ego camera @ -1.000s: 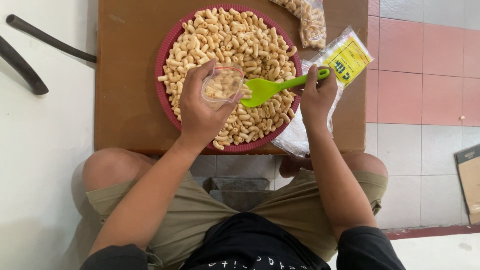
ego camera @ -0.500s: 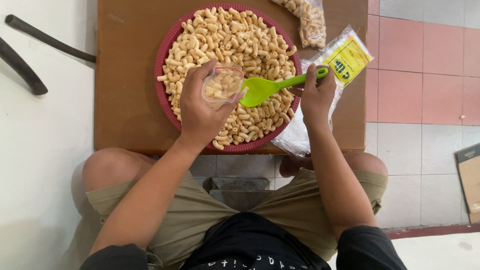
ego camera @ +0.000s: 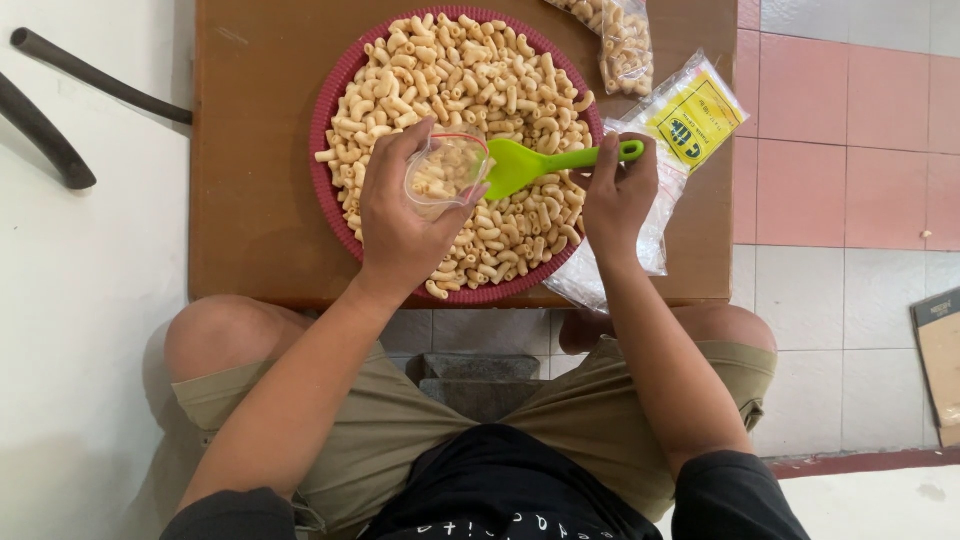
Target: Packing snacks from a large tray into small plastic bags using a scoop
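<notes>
Your left hand (ego camera: 405, 215) is wrapped around a small clear bag (ego camera: 445, 172) with a little macaroni inside, held over the big red tray (ego camera: 330, 90) of macaroni. Your right hand (ego camera: 618, 195) grips the green scoop (ego camera: 540, 160), its tip at the bag's mouth. Keep the bag wide open and tip the scoop slowly, so nothing spills onto the brown table (ego camera: 250, 150).

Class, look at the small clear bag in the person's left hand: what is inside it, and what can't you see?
Inside the clear bag lie a few macaroni-shaped snack pieces, low down. The left hand wraps its near side, so how full it is there stays hidden. The green scoop meets its mouth.
</notes>
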